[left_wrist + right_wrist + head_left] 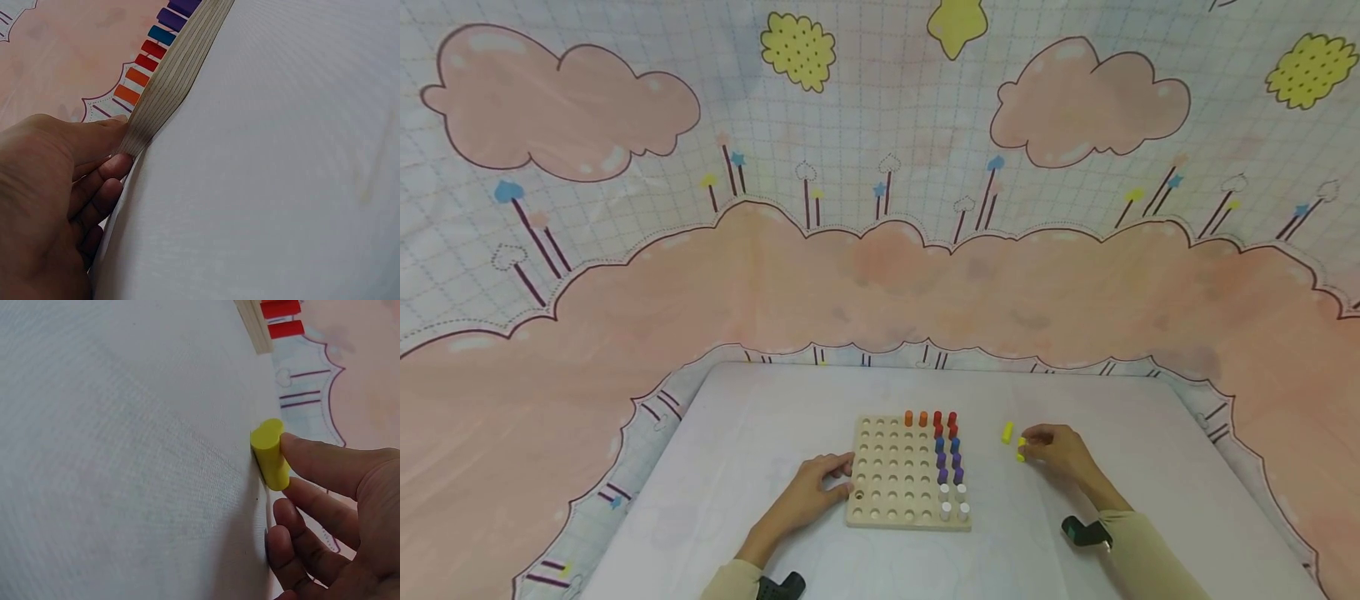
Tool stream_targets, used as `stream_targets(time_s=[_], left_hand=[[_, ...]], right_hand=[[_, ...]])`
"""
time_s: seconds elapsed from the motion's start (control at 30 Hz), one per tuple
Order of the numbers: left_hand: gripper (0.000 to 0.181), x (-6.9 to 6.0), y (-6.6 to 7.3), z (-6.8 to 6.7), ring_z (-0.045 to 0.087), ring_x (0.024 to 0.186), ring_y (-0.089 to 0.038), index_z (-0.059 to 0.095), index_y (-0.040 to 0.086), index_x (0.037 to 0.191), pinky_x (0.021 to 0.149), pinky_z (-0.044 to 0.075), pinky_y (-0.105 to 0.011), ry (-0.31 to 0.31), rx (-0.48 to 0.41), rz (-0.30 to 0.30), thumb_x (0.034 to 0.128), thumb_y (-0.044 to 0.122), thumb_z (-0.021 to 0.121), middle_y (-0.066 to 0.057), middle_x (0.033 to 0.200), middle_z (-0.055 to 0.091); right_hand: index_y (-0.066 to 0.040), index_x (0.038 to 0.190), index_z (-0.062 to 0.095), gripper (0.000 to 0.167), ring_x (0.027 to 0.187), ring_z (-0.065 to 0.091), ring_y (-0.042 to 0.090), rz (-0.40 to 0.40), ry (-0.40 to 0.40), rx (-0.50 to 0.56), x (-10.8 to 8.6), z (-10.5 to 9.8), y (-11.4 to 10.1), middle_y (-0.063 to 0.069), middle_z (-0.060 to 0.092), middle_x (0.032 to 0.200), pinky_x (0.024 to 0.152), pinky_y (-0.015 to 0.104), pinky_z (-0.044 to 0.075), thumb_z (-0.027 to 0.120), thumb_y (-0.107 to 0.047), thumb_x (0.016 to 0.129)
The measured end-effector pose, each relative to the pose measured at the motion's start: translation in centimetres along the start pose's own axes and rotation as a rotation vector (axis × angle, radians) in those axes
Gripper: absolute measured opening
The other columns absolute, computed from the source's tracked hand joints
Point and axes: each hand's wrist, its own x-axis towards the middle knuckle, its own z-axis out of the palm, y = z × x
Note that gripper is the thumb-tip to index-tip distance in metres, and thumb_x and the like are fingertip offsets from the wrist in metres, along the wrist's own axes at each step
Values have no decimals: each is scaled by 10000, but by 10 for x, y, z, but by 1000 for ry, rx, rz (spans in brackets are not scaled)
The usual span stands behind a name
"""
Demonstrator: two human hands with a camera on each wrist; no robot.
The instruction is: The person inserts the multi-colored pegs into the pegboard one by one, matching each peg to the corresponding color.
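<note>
A pale wooden pegboard point(886, 527) with rows of holes lies on the white table. Along its right side stand red, blue, purple and white pegs, with two orange pegs point(916, 418) at the far edge. My left hand point(814, 490) holds the board's left edge with thumb and fingers. In the left wrist view, the thumb and index fingertip meet the layered wood point(164, 94). To the right of the board, my right hand point(1060, 452) pinches a yellow peg point(272, 464) at the tabletop. Another yellow peg point(1007, 432) lies just left of it.
The white table point(760, 417) reaches back to a patterned cloth backdrop point(970, 292) with clouds. Dark straps with devices are worn on both wrists, one near the right sleeve point(1150, 550).
</note>
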Motion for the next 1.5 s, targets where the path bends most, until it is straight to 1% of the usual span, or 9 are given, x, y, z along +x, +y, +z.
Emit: stream_targets(time_s=[0.17, 0.53, 0.7, 0.93, 1.13, 1.23, 1.37, 1.5], left_hand=[[498, 0, -1, 0, 491, 977, -45, 586, 126, 1358, 988, 360, -401, 2, 0, 9, 902, 289, 700, 163, 1031, 599], [500, 0, -1, 0, 497, 974, -49, 588, 119, 1356, 1002, 362, -420, 1, -7, 16, 900, 289, 701, 152, 1032, 606], [501, -1, 0, 0, 496, 972, -46, 586, 124, 1358, 1002, 362, -416, 3, -6, 14, 900, 289, 701, 157, 1035, 604], [490, -2, 1, 0, 499, 971, -48, 593, 128, 1353, 1000, 362, -411, 7, -12, 17, 898, 269, 706, 156, 1032, 608], [493, -1, 0, 0, 497, 957, -62, 594, 105, 1347, 987, 350, -409, 15, -4, 38, 901, 285, 702, 133, 1028, 614], [495, -1, 0, 0, 499, 961, -76, 594, 96, 1345, 990, 342, -428, 15, -9, 47, 904, 292, 701, 121, 1035, 616], [493, -1, 1, -1, 502, 971, -81, 592, 102, 1346, 1000, 340, -439, 13, -13, 39, 905, 296, 699, 122, 1044, 616], [493, -1, 3, -1, 495, 971, -91, 592, 97, 1346, 991, 346, -434, 12, -15, 31, 903, 286, 699, 113, 1038, 612]], right_hand=[[-14, 1088, 700, 369, 897, 596, 205, -24, 10, -3, -1, 0, 0, 81, 690, 971, 736, 295, 453, 791, -245, 816], [-40, 1067, 677, 322, 870, 614, 201, -15, 19, 17, -2, 5, -1, 81, 708, 958, 732, 303, 455, 794, -199, 812], [-39, 1037, 672, 273, 881, 628, 207, -27, 45, 17, -2, 6, -2, 91, 711, 964, 751, 315, 462, 779, -177, 828], [-16, 1063, 678, 275, 890, 647, 215, -56, 67, 34, -7, 1, -8, 107, 716, 978, 762, 331, 496, 765, -149, 838], [-18, 1063, 690, 264, 869, 650, 192, -71, 74, 49, -7, -4, -12, 99, 724, 956, 720, 282, 486, 762, -128, 834], [-27, 1050, 685, 248, 862, 643, 180, -88, 83, 51, -6, -5, -13, 94, 724, 955, 708, 274, 475, 761, -126, 836], [-34, 1044, 680, 245, 862, 632, 176, -111, 99, 67, -4, -7, -16, 91, 719, 963, 708, 281, 470, 763, -144, 841], [-45, 1058, 680, 254, 905, 635, 203, -121, 113, 86, -4, -8, -21, 95, 715, 988, 713, 282, 478, 759, -167, 850]])
